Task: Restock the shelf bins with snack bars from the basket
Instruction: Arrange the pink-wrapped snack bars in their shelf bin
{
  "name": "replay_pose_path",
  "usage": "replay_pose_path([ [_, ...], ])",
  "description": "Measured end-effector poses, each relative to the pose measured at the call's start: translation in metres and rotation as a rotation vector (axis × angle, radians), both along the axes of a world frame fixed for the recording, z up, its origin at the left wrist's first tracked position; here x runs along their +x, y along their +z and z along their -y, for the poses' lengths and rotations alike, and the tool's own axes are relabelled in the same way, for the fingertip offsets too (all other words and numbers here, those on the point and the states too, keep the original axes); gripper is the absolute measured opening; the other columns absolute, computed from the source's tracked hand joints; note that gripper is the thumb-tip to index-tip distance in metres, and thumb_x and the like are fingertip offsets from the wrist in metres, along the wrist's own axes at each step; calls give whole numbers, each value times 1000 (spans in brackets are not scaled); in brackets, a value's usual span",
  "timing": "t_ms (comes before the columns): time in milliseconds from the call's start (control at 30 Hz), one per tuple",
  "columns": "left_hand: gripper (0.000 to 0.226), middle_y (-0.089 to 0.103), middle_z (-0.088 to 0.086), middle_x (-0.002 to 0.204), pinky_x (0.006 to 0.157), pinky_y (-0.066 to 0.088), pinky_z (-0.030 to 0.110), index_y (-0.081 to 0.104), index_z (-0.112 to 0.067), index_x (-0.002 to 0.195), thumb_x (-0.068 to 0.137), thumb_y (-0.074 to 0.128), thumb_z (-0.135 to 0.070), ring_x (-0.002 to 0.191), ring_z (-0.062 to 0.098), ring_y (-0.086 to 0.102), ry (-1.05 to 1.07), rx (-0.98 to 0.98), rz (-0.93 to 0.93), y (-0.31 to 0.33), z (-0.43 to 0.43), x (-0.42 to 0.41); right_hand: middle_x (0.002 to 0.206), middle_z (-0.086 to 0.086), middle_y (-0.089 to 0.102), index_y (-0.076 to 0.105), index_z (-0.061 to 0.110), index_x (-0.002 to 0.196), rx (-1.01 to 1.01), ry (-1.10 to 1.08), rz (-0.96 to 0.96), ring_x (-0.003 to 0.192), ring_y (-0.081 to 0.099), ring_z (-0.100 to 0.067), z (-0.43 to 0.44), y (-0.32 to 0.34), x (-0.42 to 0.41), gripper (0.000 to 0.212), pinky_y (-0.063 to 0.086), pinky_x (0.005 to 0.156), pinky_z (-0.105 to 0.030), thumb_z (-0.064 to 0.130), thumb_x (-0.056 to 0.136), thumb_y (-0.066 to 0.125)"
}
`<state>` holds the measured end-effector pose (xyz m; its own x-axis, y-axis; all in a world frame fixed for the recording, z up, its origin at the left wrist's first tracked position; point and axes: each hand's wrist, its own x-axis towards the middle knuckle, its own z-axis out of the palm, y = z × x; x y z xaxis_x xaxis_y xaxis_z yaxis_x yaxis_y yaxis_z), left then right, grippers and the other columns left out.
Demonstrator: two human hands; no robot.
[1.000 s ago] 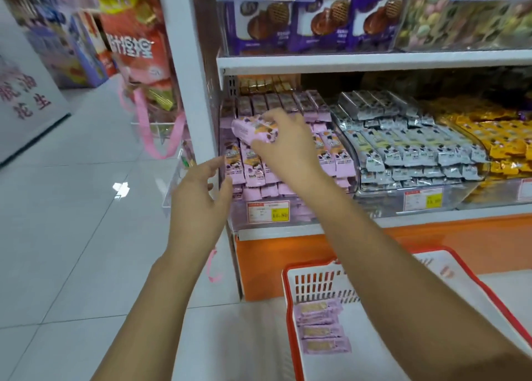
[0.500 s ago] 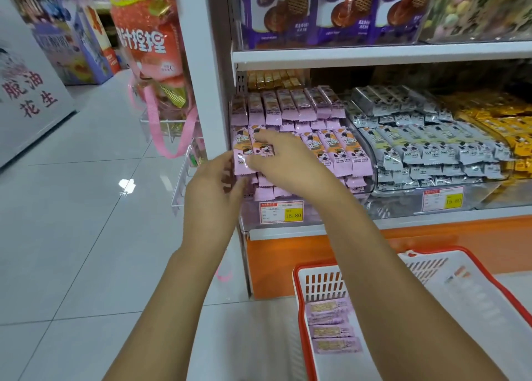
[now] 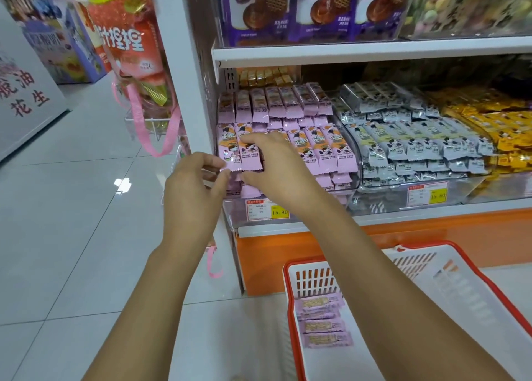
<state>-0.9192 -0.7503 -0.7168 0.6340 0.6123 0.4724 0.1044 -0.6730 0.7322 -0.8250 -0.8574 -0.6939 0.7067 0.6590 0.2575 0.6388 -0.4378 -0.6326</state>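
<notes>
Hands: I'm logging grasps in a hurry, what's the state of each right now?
Left hand: fingers curled at a corner of the pink snack bars; grip cannot be told.
Right hand: holding those pink snack bars.

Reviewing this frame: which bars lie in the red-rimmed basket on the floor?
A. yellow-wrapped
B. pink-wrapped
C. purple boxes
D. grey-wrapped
B: a few pink-wrapped bars lie flat at the left end of the basket; no other wrapper colour shows in it.
</notes>
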Motion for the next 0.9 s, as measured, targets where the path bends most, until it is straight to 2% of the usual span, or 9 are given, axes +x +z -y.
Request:
replay_pose_path([
  [233,7,62,1,97,65,39,3,62,-14,96,89,61,-15,74,6,57,23,68,8,-4,-1,11,138,-7,42,41,19,144,45,-5,48,126,42,-23,-4,-8,10,65,31,100,-26,17,86,70],
  [300,6,60,1,93,67,44,17,61,-15,89,89,62,-21,74,10,56,27,122,54,-3,3,7,130,-4,46,49,18,138,139,-6,48,111,47,-13,6,-5,7,57,35,94,-19,17,85,71],
  [367,20,60,-1,78,63,41,20,59,-13,79,90,60,-28,68,10,53,-5,134,81,-5,13,2,107,-1,55,62,12,111,278,-22,110,86,48,-4,28,-5,2,26,40,77,-14,18,86,69],
  [400,27,58,-2,68,60,39,20,58,-12,73,91,59,-32,62,10,51,-47,131,57,-7,20,0,92,0,57,63,10,96,326,-14,121,75,47,-4,43,-9,1,13,41,69,-16,20,88,66],
  [467,36,51,-4,55,55,36,24,56,-14,65,92,54,-38,54,10,48,-164,167,-100,-15,38,-2,71,2,55,58,11,80,301,8,76,62,46,-5,75,-29,-6,18,40,60,-20,26,91,60],
  [533,34,50,-4,55,57,38,29,55,-17,66,92,54,-38,56,12,50,-317,244,-378,-31,53,-2,65,9,50,55,18,75,142,38,51,59,46,-5,106,-67,-14,21,37,57,-19,30,91,59],
  [667,26,66,7,87,71,47,33,63,-12,86,94,51,-34,86,26,61,-607,401,-908,-76,76,0,84,7,59,63,18,87,-335,19,-44,75,54,-8,160,-180,-17,6,46,72,-25,23,89,64],
  [800,35,61,13,121,89,46,33,58,-9,122,94,50,-29,109,28,58,-699,410,-1042,-115,100,4,133,1,54,54,20,129,-655,-66,-284,121,50,-15,200,-277,-9,40,34,102,-22,28,90,62],
  [900,41,55,14,128,93,45,35,51,-7,130,95,48,-29,114,28,54,-711,444,-1129,-136,108,9,141,-5,46,43,16,139,-717,-14,-383,129,42,-19,207,-322,-9,55,32,105,-24,23,89,63],
])
